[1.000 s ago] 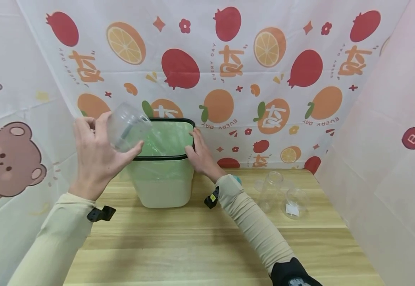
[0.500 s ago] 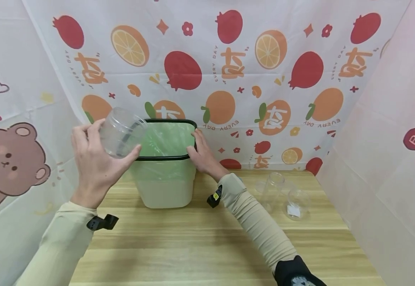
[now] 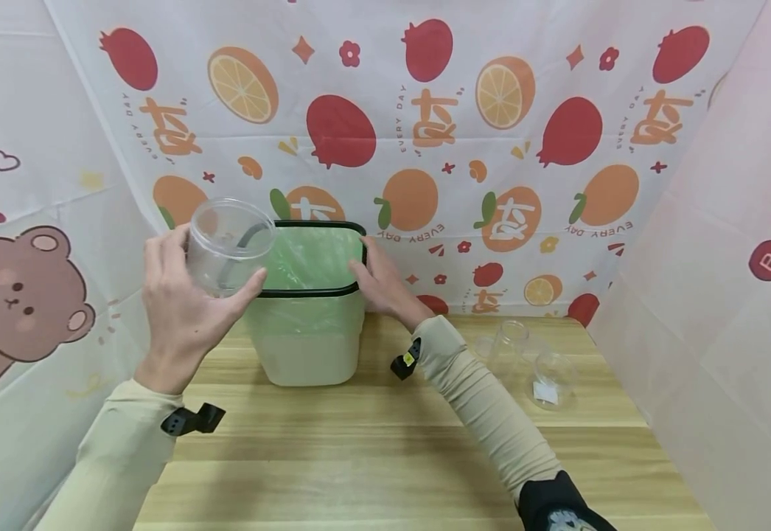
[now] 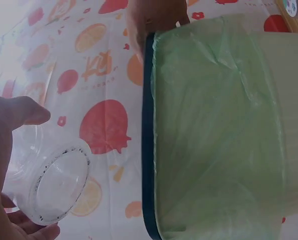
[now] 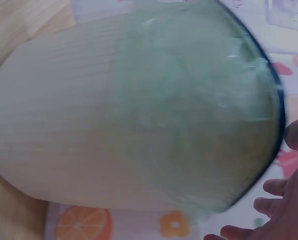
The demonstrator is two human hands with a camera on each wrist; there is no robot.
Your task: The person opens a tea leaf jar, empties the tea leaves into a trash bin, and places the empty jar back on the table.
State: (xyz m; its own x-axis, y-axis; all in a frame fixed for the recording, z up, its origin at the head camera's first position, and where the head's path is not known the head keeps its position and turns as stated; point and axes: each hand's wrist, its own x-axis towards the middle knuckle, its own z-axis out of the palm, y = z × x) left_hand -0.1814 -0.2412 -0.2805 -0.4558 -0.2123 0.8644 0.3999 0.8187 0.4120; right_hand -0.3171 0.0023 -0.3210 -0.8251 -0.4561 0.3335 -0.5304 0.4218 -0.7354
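Observation:
My left hand (image 3: 183, 306) holds a clear plastic jar (image 3: 216, 269) with thumb and fingers around its side. The jar has its round mouth tilted up and stands in the air by the left side of the bin's rim. Dark specks line the jar's bottom edge in the left wrist view. The cream bin (image 3: 309, 361) wears a green plastic bag (image 3: 306, 317) folded over its sides, under a black rim ring (image 3: 312, 293). At the bin's right rim is my right hand (image 3: 385, 284), its fingers spread outside the rim in the right wrist view, thumb tip close to or touching the ring.
A tall clear jar (image 3: 510, 343) and a wider clear jar (image 3: 553, 376) with a white label (image 3: 545, 391) stand on the wooden table (image 3: 372, 457) at the right. Fruit-print cloth (image 3: 385, 96) hangs behind the bin.
The jar in my left hand has turned from tipped toward the bin to nearly upright, mouth up. My right hand has shifted slightly to the right at the rim.

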